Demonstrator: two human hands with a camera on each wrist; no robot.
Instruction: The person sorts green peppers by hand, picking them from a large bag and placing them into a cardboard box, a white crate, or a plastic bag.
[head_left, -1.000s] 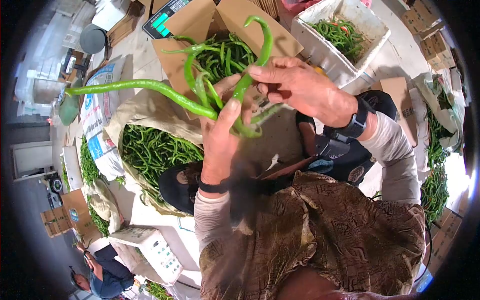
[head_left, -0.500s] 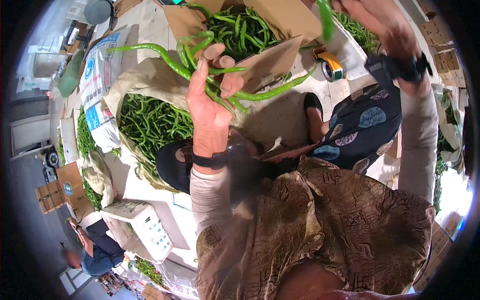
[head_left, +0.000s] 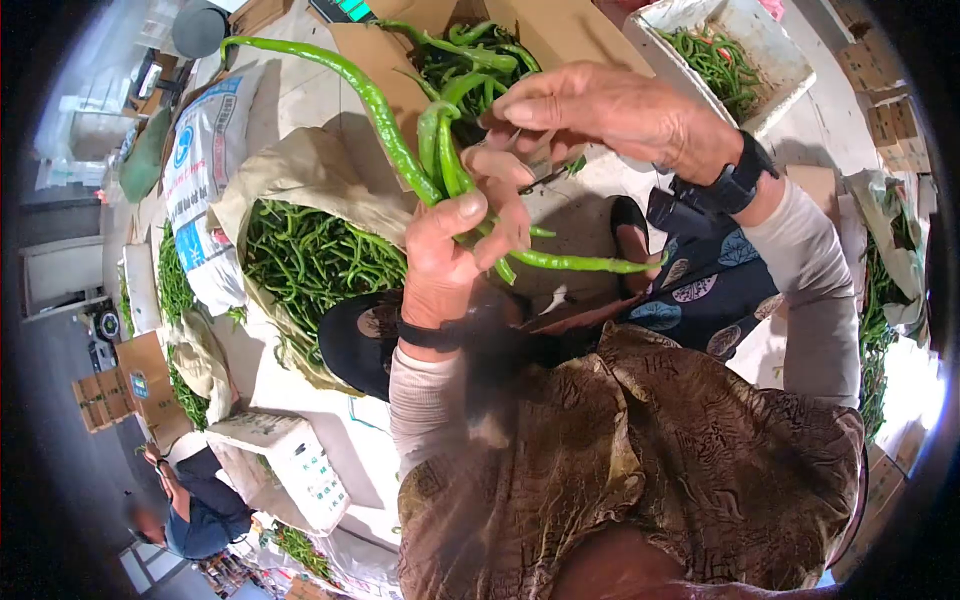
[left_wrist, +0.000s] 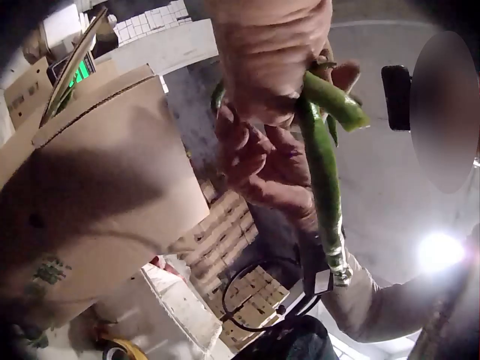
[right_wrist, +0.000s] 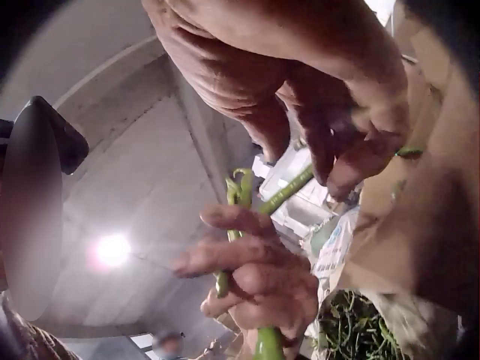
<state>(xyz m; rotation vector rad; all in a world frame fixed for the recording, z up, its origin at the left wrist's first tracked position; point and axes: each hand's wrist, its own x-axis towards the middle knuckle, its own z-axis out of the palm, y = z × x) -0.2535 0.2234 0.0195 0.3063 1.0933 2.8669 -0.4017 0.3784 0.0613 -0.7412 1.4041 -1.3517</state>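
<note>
Returning near left hand (head_left: 443,243) gripping green peppers (head_left: 377,105): right hand (head_left: 625,115), fingers loosely curved.

Green peppers (head_left: 376,108), centre of frame: smooth, glossy skin with bright highlights. Box (head_left: 575,35), upper centre: plain brown cardboard, matt; in the left wrist view its cut edges show a corrugated core. White crate (head_left: 785,75), upper right: looks like foam, matt, stained inside. Printed sack (head_left: 205,150), left: looks like woven plastic, creased. Beige sack (head_left: 310,165), left of centre: matt, wrinkled, its fibre uncertain. Patterned garment (head_left: 700,430), lower centre: crinkled cloth, faint sheen. Sleeve (head_left: 805,260), right: soft, matt, rumpled cloth.
</note>
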